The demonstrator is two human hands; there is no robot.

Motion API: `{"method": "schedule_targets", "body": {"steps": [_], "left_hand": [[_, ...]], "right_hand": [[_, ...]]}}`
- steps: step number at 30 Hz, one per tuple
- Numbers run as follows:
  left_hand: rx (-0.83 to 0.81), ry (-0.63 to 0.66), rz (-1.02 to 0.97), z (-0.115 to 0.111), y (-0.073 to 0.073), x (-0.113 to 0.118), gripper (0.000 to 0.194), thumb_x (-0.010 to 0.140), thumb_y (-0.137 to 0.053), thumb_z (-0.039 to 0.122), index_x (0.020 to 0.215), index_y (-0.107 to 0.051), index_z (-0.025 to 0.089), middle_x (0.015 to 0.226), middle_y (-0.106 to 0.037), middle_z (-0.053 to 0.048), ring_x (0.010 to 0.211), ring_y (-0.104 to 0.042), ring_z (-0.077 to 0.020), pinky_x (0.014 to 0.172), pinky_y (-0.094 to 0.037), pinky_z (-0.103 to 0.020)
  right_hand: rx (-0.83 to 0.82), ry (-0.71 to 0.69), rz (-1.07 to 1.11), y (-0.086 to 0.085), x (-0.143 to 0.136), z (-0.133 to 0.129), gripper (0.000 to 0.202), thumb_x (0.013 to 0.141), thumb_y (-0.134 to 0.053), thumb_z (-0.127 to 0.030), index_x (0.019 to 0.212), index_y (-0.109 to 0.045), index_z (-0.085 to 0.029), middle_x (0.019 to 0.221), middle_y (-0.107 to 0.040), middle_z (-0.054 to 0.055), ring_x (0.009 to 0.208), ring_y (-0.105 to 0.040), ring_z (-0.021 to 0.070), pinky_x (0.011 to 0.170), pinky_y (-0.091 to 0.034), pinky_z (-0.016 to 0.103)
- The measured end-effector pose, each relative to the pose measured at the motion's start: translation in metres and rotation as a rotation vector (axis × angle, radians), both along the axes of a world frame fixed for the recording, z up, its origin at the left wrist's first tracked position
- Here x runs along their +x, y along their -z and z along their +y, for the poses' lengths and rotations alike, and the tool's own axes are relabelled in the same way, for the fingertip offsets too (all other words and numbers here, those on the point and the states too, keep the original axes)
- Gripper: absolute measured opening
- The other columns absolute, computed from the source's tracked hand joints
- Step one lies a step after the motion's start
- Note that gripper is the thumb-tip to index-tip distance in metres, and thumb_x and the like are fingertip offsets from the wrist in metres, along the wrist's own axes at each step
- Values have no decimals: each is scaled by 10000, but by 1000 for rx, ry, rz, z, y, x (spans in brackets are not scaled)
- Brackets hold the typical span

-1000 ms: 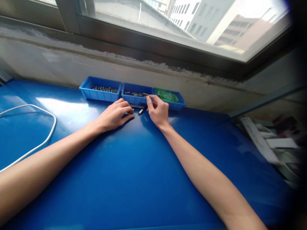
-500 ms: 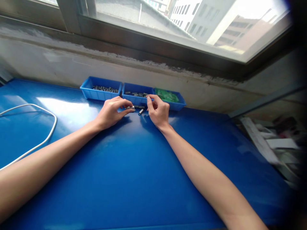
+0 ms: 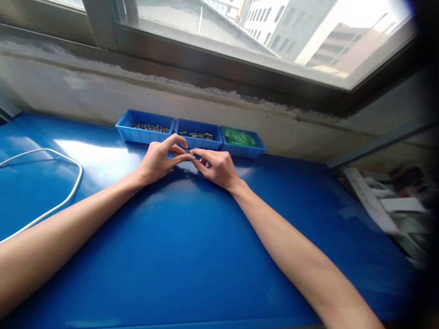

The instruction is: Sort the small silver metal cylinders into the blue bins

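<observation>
My left hand [image 3: 160, 160] pinches a small metal piece [image 3: 188, 153] in front of the bins. Its fingertips meet those of my right hand [image 3: 217, 167], whose thumb and index finger close at the other end of the piece; what they grip there is too small to make out. Behind my hands stand a left blue bin [image 3: 144, 136] with many small dark metal parts, a middle blue bin [image 3: 199, 142] with several flat metal pieces, and a right blue bin [image 3: 244, 150] with green pieces.
The bins stand on a blue table [image 3: 178, 256] against the wall under a window. A white cable [image 3: 65, 201] curves over the left side. Blurred white and grey items [image 3: 403, 204] lie beyond the right edge.
My right hand has moved left and down from the middle bin's front edge to meet my left hand. The pieces that showed between my hands are now hidden.
</observation>
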State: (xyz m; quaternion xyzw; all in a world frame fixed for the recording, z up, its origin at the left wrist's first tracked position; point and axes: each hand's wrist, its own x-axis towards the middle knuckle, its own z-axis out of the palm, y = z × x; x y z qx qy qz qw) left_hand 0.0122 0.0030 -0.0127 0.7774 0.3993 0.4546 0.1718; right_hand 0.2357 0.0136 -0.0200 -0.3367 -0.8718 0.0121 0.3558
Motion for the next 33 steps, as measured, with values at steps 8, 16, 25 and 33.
{"method": "schedule_targets", "body": {"steps": [8,16,25,33], "left_hand": [[15,-115,24,0,-3,3,340,1017,-550,522,1046,-661,202,875,-792,-33,780,-731,-170,751,-513,-248],[216,-70,315,4,7,2,196,959,-651,340,979,-761,178,995,-758,-78,947,-656,-237,854,-520,-337],[163,-46,431,6,9,2,209,959,-651,341,1040,-754,179,1068,-683,-94,1005,-607,-259,861,-532,-373],[155,29,455,9,9,2,263,1019,-569,393,989,-716,176,1019,-658,-88,947,-573,-251,893,-508,-398]], "right_hand": [[36,99,26,2,0,3,294,1024,-580,-404,1146,-767,-213,944,-812,42,680,-707,147,703,-509,255],[-85,538,340,1,5,16,351,971,-610,-499,1033,-788,-202,586,-664,-4,563,-643,176,618,-457,284],[-145,483,340,-1,4,14,372,984,-559,-513,1019,-785,-219,598,-681,11,586,-667,195,620,-485,293],[-143,472,354,-1,3,14,370,994,-536,-504,1006,-774,-221,640,-706,16,611,-684,196,632,-493,291]]}}
